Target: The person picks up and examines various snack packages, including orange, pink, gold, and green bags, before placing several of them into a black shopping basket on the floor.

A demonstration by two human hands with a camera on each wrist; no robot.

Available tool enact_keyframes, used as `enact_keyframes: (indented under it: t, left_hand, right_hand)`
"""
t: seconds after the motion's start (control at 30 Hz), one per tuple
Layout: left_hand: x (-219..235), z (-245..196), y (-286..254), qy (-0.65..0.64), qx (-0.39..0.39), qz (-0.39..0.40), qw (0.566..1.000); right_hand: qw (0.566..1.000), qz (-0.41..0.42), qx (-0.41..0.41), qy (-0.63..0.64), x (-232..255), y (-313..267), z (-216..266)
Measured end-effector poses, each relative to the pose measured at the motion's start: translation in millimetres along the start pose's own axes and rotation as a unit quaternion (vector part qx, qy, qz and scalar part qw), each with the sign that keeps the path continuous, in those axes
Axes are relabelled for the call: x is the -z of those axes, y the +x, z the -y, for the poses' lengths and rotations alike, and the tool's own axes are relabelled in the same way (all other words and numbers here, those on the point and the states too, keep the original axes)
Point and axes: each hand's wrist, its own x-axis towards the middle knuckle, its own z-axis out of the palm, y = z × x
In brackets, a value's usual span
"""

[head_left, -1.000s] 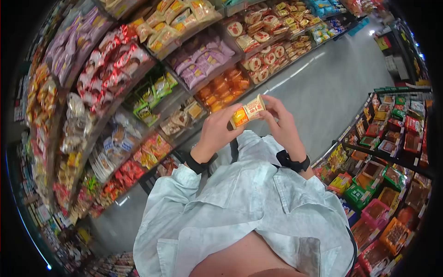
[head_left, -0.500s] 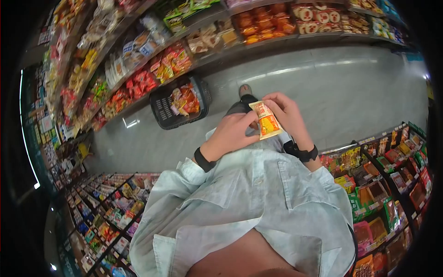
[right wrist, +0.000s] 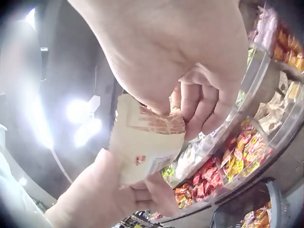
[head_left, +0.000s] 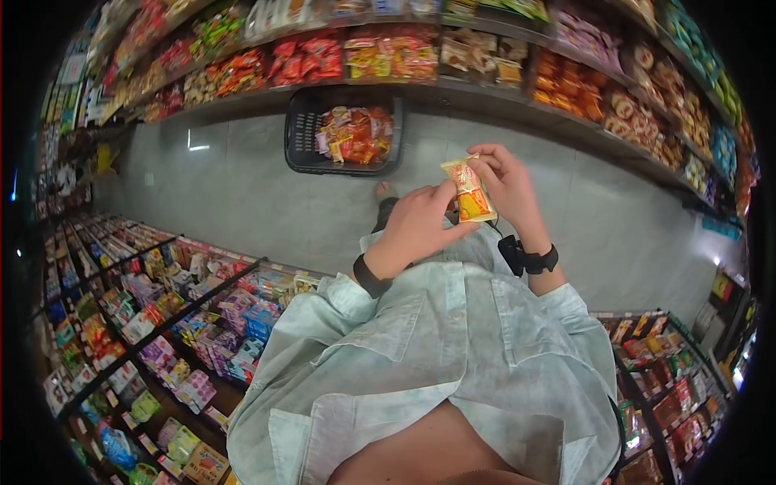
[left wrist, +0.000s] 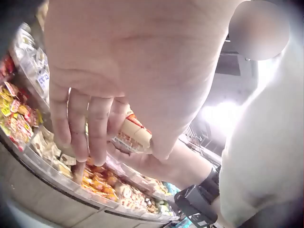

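A small cream snack packet (head_left: 470, 194) with orange and yellow print is held between both hands in front of the shirt. My left hand (head_left: 420, 220) pinches its lower end between thumb and index finger. Toward the top end, the right hand (head_left: 509, 184) grips it with thumb and curled fingers. From the right wrist view, the cream back of the packet (right wrist: 142, 142) shows small print and what looks like a barcode. In the left wrist view, only a part of the packet (left wrist: 135, 133) shows behind the left fingers.
On the grey floor ahead stands a black shopping basket (head_left: 299, 145) with several orange and red packets inside. Beyond it runs a curved shelf (head_left: 485, 90) of bins with wrapped snacks. More racks of packaged goods (head_left: 162, 323) flank the person at lower left and lower right.
The head view has turned, bringing the basket in from hidden to centre and moving the snack bins upward. The packet has turned from nearly level to steep, both hands still holding it.
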Motion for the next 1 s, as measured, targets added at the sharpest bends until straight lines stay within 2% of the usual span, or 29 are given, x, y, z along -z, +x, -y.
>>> enact_keyframes:
  t: [0.17,0.2,0.3,0.33,0.37,0.4,0.43,0.5,0.6,0.63,0.7,0.73,0.77,0.83,0.9,0.97,1.0]
  left_hand:
    - [83,99,-51,-0.029,0.024,-0.074,0.997]
    - [102,112,-59,0.001,0.045,-0.065,0.997]
    - [146,157,-71,-0.014,0.036,-0.137,0.99]
    - [163,179,-73,-0.005,0.097,-0.211,0.973]
    - [184,206,-75,0.002,0.155,-0.282,0.947]
    - [209,228,-77,-0.046,0.213,-0.379,0.899]
    - [229,257,-86,0.021,0.194,-0.443,0.875]
    - [260,288,-99,-0.013,0.25,-0.5,0.829]
    - [266,294,-108,-0.012,0.239,-0.484,0.841]
    - [260,293,-107,-0.027,0.244,-0.447,0.86]
    - [226,287,-104,-0.057,0.254,-0.37,0.892]
    - [203,289,-104,-0.071,0.231,-0.321,0.916]
    - [179,287,-104,-0.084,0.205,-0.272,0.936]
    - [138,257,-102,-0.103,0.141,-0.192,0.966]
    - [107,217,-100,-0.101,0.107,-0.079,0.986]
    - [81,187,-97,-0.097,0.016,0.006,0.995]
    - [74,171,-93,-0.093,-0.003,0.051,0.994]
  right_hand:
    - [0.999,-0.001,0.041,0.006,-132,26,20]
    - [0.998,-0.019,0.054,-0.019,-151,28,25]
    - [0.995,-0.042,0.044,-0.074,-181,28,44]
    - [0.983,-0.067,0.084,-0.151,-182,24,54]
    - [0.972,-0.094,0.084,-0.197,-177,18,60]
    - [0.959,-0.121,0.082,-0.244,-169,9,64]
    - [0.942,-0.146,0.079,-0.292,-161,-1,65]
    - [0.937,-0.191,0.029,-0.291,-146,-18,61]
    - [0.931,-0.218,-0.01,-0.293,-140,-37,45]
    - [0.929,-0.222,-0.018,-0.294,-142,-41,41]
    - [0.936,-0.198,-0.056,-0.285,-149,-47,40]
    - [0.939,-0.186,-0.075,-0.28,-154,-49,39]
    - [0.95,-0.167,-0.058,-0.259,-156,-49,33]
    - [0.967,-0.135,-0.02,-0.215,-159,-50,20]
    - [0.969,-0.092,-0.009,-0.229,-160,-50,25]
    - [0.971,-0.063,0.0,-0.231,-153,-46,27]
    - [0.973,-0.054,0.002,-0.225,-147,-45,27]
